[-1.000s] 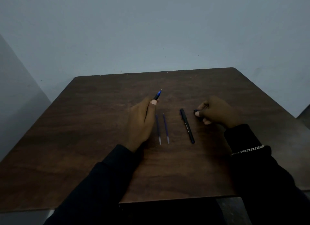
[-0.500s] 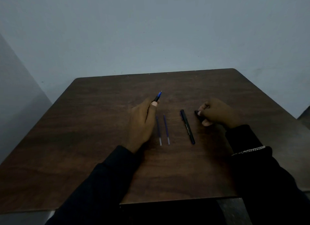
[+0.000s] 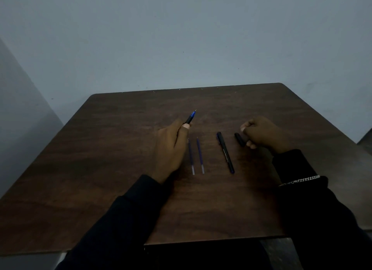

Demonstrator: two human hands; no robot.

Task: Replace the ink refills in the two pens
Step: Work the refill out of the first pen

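Note:
My left hand (image 3: 171, 149) grips an uncapped black pen (image 3: 190, 118), its blue tip pointing away from me. Just right of that hand, two thin blue refills (image 3: 191, 157) (image 3: 200, 157) lie side by side on the brown table (image 3: 120, 169). A second black pen (image 3: 225, 152), capped, lies to their right. A black pen cap (image 3: 239, 139) rests on the table at the fingertips of my right hand (image 3: 261, 134). That hand's fingers are curled and its thumb is at the cap's near end. Whether it grips the cap is unclear.
The table's far edge meets a plain grey wall (image 3: 181, 38). Its near edge runs just in front of my dark sleeves. A silver bracelet (image 3: 300, 180) sits on my right wrist.
My right hand has lifted off the cap, which now shows almost fully on the table. My left hand and its pen have stayed put.

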